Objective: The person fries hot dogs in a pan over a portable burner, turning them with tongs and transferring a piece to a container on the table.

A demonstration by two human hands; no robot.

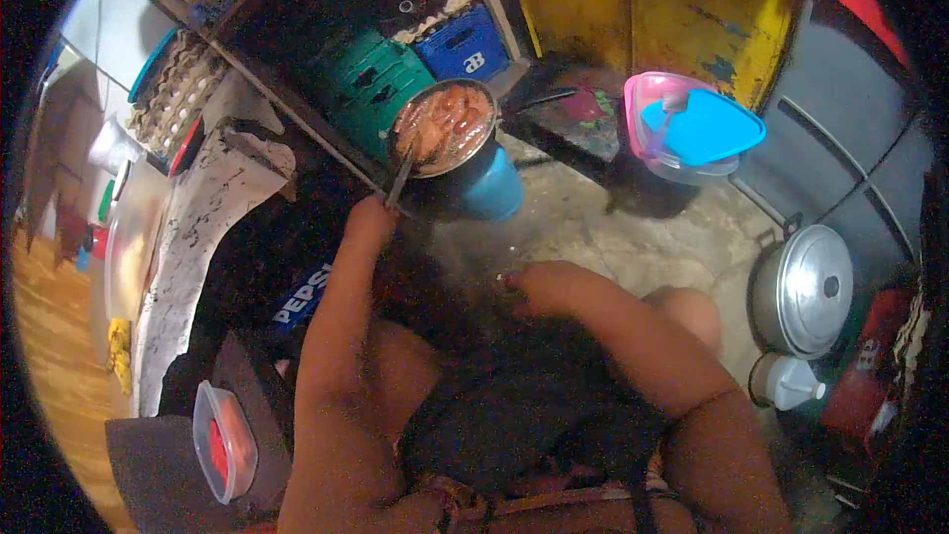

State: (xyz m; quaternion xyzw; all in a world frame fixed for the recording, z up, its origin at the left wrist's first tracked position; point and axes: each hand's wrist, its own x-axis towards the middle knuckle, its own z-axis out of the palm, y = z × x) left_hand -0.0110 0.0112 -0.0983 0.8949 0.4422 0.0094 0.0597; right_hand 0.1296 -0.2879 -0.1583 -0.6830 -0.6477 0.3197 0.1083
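A round pan (463,129) of bubbling liquid holds several reddish-brown pieces of food. My left hand (372,224) is closed on metal tongs (400,181), whose far ends reach into the pan at its left side. Below the pan stands a light blue bucket-like object (494,185). My right hand (534,289) is low over the floor, in front of my body, apart from the pan. Its fingers are curled, and a small pale bit shows at the fingertips; I cannot make out what it is.
Pink and blue plastic containers (704,126) stand at the right back. A lidded silver pot (813,291) is at the right. Egg trays (178,99) are at the upper left, green and blue crates (467,45) behind the pan. A clear container (226,442) lies lower left.
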